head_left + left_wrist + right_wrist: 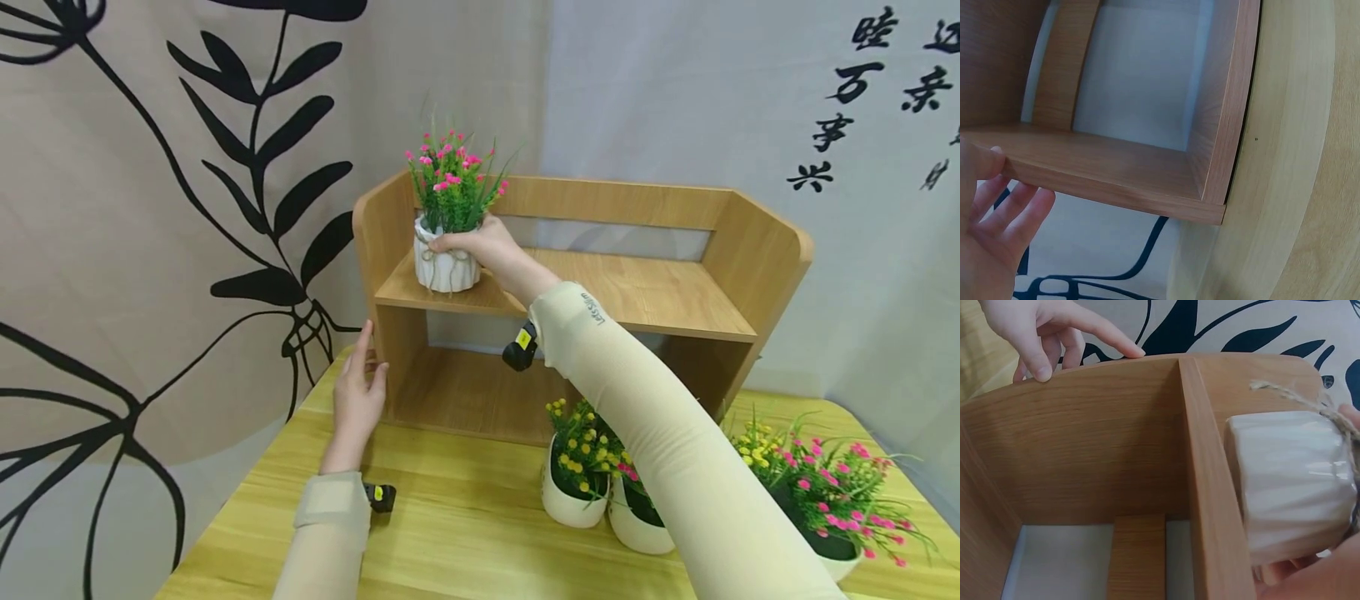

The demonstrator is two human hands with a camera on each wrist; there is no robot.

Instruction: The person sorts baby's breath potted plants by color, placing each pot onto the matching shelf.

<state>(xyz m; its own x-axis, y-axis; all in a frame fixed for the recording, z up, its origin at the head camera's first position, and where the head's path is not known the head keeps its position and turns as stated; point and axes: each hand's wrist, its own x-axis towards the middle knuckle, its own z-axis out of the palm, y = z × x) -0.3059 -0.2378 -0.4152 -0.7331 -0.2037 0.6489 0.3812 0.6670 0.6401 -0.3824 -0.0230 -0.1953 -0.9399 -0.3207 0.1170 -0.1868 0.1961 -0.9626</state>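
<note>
Curled fingers of the right hand (489,246) are gripping a glossy white ribbed pot of pink flowers (447,271) at the upper left of a light-brown wooden shelf (637,287); the left hand (358,400), fingers spread, is touching its left edge.

White ribbed pot (444,272) w/ pink-flowered plant (456,192), twine (1335,419) tied round it; upright, upper ctr-left of frame, at L end of top tier of shelf (637,292). Shelf: lt-brown wood, 2-tier, upright, ctr of frame.
</note>
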